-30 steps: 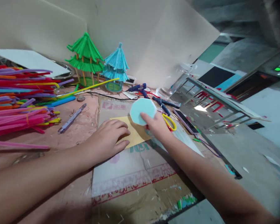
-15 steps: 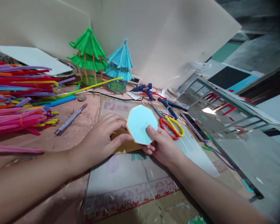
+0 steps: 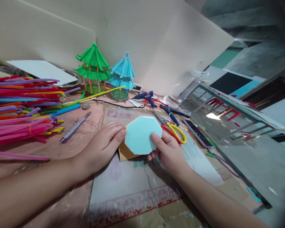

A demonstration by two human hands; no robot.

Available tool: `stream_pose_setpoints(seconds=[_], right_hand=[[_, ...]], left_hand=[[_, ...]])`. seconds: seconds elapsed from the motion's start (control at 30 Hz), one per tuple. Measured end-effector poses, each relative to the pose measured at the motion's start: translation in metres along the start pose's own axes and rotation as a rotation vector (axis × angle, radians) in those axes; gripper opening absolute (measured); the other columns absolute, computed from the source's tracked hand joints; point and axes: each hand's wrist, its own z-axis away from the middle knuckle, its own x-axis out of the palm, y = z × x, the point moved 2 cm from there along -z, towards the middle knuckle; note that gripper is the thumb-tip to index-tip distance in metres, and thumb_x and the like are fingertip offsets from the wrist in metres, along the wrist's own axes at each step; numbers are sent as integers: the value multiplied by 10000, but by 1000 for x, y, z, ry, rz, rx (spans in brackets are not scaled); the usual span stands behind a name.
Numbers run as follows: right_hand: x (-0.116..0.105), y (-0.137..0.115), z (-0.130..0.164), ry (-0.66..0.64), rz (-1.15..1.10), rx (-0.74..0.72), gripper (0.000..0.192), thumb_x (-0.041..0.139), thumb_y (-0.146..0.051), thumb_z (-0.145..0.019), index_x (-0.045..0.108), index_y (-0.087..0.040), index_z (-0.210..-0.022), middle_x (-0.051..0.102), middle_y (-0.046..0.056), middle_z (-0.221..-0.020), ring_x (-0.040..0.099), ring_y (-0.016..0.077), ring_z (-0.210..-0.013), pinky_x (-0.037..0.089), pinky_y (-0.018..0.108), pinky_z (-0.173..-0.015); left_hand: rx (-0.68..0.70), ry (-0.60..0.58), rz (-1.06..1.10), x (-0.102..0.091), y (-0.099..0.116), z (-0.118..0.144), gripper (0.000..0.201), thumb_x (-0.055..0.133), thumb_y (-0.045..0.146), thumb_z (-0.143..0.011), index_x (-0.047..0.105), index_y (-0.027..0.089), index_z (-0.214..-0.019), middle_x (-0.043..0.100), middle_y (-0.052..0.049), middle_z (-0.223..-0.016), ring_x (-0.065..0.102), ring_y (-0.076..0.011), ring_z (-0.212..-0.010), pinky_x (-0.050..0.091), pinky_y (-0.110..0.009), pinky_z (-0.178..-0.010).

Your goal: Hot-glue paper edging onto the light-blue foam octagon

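Note:
A light-blue octagonal card (image 3: 141, 136) is held between my two hands, its flat face turned up toward me. My right hand (image 3: 168, 147) grips its right side, thumb flat on top and fingertips curled beneath. At the left edge, the thumb and forefinger of my left hand (image 3: 106, 142) pinch the card. Under it shows a piece of brown cardboard (image 3: 128, 154), partly hidden by the octagon. Scissors (image 3: 173, 131) with red and yellow handles lie just beyond my right hand.
Bundled pipe cleaners (image 3: 21, 123) lie left, beside a pen (image 3: 75, 127). Green (image 3: 92, 71) and blue (image 3: 123, 74) pavilion models stand at the back. A glue gun (image 3: 146, 96), pliers (image 3: 171, 112) and a phone (image 3: 197, 133) lie along the right. Printed plastic sheeting (image 3: 114, 186) covers the work area.
The octagon has turned more level and looks wider. My left fingers have closed onto its left edge, and less of the brown cardboard shows. The camera view has shifted slightly.

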Motion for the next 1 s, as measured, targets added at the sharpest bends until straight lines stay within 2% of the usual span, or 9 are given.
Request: stream_pose_setpoints(seconds=[0.1, 0.23, 0.37, 0.5, 0.63, 0.73, 0.83, 0.9, 1.0], right_hand=[[3, -1, 1, 0, 3, -15, 349, 725, -522, -812, 625, -188, -832, 638, -25, -522, 601, 122, -409, 449, 198, -395], [4, -1, 1, 33, 2, -49, 341, 734, -509, -805, 628, -185, -818, 642, -20, -555, 607, 123, -432, 436, 203, -406], [4, 1, 1, 15, 4, -78, 315, 737, -487, -812, 634, -189, -815, 656, -10, -592, 632, 132, -484, 456, 217, -451], [7, 2, 4, -5, 45, -14, 374, 783, -515, -749, 638, -171, -766, 668, 12, -583, 612, 131, -493, 468, 237, -496], [9, 1, 7, -74, 101, 58, 475, 744, -593, -754, 643, -138, -664, 650, 38, -534, 610, 127, -491, 437, 225, -496], [8, 4, 6, -101, 55, 50, 473, 725, -594, -778, 638, -144, -664, 652, 36, -532, 626, 134, -491, 448, 224, -495], [6, 9, 5, -67, -17, 21, 420, 731, -558, -795, 635, -158, -709, 663, 28, -541, 619, 136, -461, 442, 216, -449], [5, 11, 6, -45, -58, -32, 368, 741, -531, -800, 679, -169, -821, 724, 46, -655, 666, 157, -535, 496, 231, -488], [6, 9, 13, -57, -38, -182, 429, 763, -480, -799, 689, -231, -1141, 770, 83, -1054, 740, 230, -889, 600, 334, -765]], left_hand=[[-5, 7, 0, 0, 0, 0, 315, 394, 394, -1012, 572, 193, -846, 611, -40, -917, 566, -201, -907, 455, -347, -825], [19, 30, -66, 0, 1, -1, 315, 463, 403, -980, 562, 194, -766, 604, -31, -836, 564, -202, -853, 456, -344, -779], [47, 51, -91, 1, -1, -1, 307, 460, 399, -987, 576, 202, -784, 619, -29, -842, 570, -202, -865, 460, -340, -787], [45, 77, -92, -1, -2, -1, 332, 422, 412, -1006, 569, 205, -792, 619, -30, -833, 567, -204, -856, 462, -333, -776], [31, 88, -104, -4, -1, -2, 360, 378, 401, -1022, 556, 201, -780, 608, -34, -829, 567, -204, -850, 462, -337, -784], [32, 82, -114, -5, 0, -2, 374, 375, 406, -1020, 543, 204, -754, 599, -30, -804, 565, -205, -831, 459, -337, -769], [44, 61, -115, -3, -1, -3, 379, 401, 421, -1012, 529, 208, -726, 597, -25, -785, 557, -202, -814, 447, -332, -758], [52, 39, -108, 0, -1, -3, 373, 433, 425, -1004, 536, 204, -722, 597, -21, -780, 553, -198, -807, 436, -327, -753], [55, -7, -70, 5, 0, -2, 364, 459, 418, -999, 558, 194, -729, 599, -15, -781, 557, -192, -812, 425, -320, -756]])
